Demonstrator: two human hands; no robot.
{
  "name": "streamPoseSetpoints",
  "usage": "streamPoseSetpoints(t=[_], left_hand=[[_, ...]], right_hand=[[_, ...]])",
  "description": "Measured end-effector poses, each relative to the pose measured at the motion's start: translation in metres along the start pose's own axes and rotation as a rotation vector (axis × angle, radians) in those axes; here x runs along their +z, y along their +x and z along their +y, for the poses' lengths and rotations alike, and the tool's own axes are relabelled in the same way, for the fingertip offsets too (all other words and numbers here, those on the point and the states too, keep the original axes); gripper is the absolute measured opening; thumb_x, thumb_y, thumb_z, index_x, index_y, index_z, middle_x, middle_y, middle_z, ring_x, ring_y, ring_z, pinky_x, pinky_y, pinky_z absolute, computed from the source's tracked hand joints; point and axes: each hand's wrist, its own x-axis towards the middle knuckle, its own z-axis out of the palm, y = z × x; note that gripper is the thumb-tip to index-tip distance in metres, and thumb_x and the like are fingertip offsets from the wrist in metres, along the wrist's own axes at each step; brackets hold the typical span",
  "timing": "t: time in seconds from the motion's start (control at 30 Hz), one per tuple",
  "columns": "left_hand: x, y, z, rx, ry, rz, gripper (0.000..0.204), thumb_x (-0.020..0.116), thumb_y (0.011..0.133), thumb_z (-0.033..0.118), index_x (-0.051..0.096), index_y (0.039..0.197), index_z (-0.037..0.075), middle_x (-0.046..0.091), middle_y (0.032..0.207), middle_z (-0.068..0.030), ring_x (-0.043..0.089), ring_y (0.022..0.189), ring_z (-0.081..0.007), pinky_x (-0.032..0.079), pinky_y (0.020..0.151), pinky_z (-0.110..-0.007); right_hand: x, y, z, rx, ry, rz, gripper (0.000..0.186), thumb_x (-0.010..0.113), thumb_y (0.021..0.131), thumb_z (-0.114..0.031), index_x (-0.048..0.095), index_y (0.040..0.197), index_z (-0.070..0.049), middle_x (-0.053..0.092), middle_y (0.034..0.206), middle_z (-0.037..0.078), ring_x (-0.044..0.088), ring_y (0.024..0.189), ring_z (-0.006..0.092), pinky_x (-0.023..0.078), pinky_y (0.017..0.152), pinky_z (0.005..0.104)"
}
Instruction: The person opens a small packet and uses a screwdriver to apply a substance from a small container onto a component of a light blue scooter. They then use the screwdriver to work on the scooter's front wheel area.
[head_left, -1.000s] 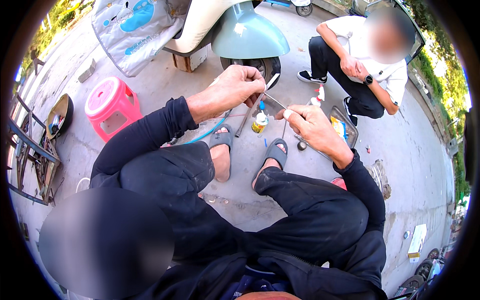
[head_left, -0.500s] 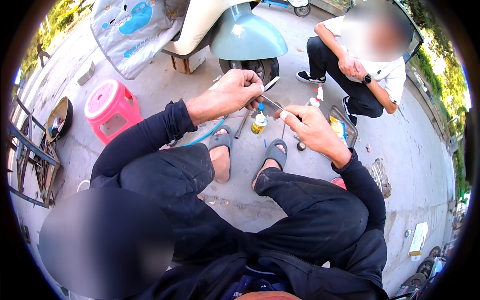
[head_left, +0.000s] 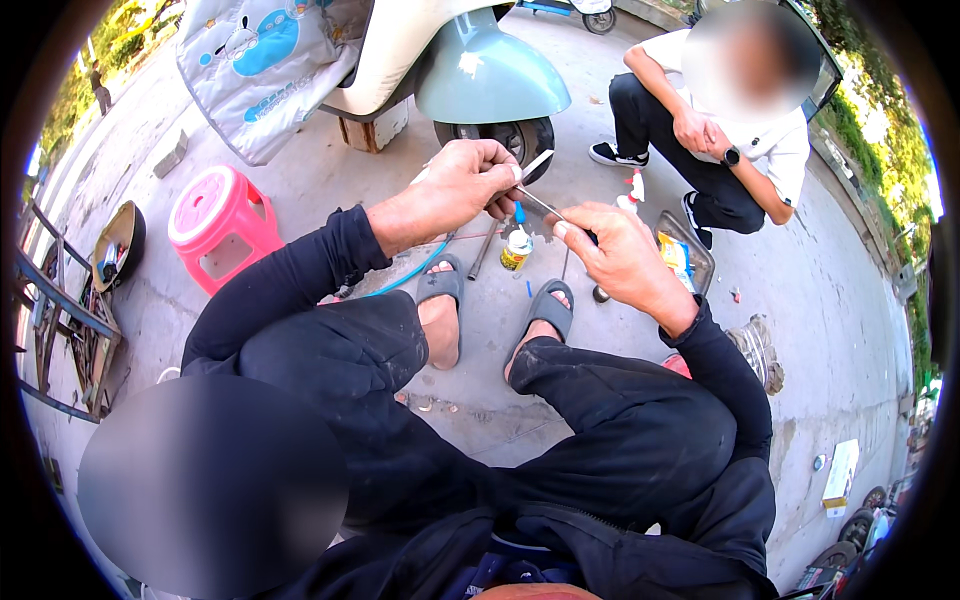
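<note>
My left hand point(head_left: 455, 188) is raised in front of me, fingers pinched at the end of a thin metal rod point(head_left: 539, 203). A short pale strip point(head_left: 538, 164) sticks out past those fingertips. My right hand point(head_left: 622, 255) is closed around the rod's other end, thumb along it; its handle is mostly hidden in the palm. Below the hands a small yellow bottle with a white top point(head_left: 516, 252) stands on the ground. Just beyond the hands is the front wheel point(head_left: 510, 140) of a scooter with a pale blue fender point(head_left: 490, 85).
A pink plastic stool point(head_left: 222, 225) stands at left, beside a bowl-shaped container point(head_left: 120, 245). At right, a person in a white shirt point(head_left: 770, 150) squats near a metal tray point(head_left: 697, 255) and a spray bottle point(head_left: 634, 190). A metal bar point(head_left: 484, 250) lies near my sandals point(head_left: 440, 285).
Both hands keep their grip and have shifted slightly to the left. The right fingers curl a little more around the rod. A distant figure at far left has moved.
</note>
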Motion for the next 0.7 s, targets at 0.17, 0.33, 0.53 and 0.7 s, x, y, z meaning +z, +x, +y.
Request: streamPoseSetpoints(t=[0.17,0.33,0.53,0.7], left_hand=[[0.001,0.000,0.001,-0.021,-0.111,0.010,0.020,0.057,0.109,0.016,0.065,0.110,-0.003,0.072,0.095,-0.0086,0.069,0.083,-0.0134,0.058,0.079,-0.029],[-0.005,0.001,-0.004,0.088,-0.034,-0.011,0.014,0.064,0.104,0.009,0.067,0.111,-0.003,0.074,0.097,-0.0090,0.070,0.086,-0.0131,0.059,0.080,-0.029],[-0.012,-0.001,0.001,0.155,-0.069,0.112,0.017,0.067,0.101,0.004,0.066,0.116,-0.002,0.074,0.099,-0.0078,0.070,0.087,-0.0128,0.058,0.078,-0.028],[-0.021,-0.007,0.002,0.197,0.122,0.087,0.034,0.069,0.103,0.016,0.062,0.131,-0.002,0.075,0.108,-0.0078,0.070,0.103,-0.0143,0.053,0.091,-0.029]], right_hand=[[0.001,-0.001,0.009,0.096,0.210,-0.074,0.029,0.063,0.105,-0.021,0.075,0.117,0.003,0.070,0.085,0.010,0.058,0.076,0.0145,0.048,0.068,0.0342],[-0.002,-0.001,0.002,0.162,0.278,-0.107,0.032,0.064,0.105,-0.024,0.075,0.116,0.005,0.065,0.082,0.006,0.055,0.077,0.0096,0.046,0.068,0.0306],[0.000,0.000,0.020,0.130,0.605,-0.126,0.034,0.070,0.098,-0.015,0.067,0.125,0.005,0.068,0.091,0.004,0.057,0.076,0.0078,0.049,0.070,0.0275],[-0.010,0.003,0.025,0.216,0.698,-0.065,0.034,0.072,0.098,-0.013,0.061,0.126,0.003,0.069,0.095,0.005,0.058,0.074,0.0084,0.048,0.069,0.0245]])
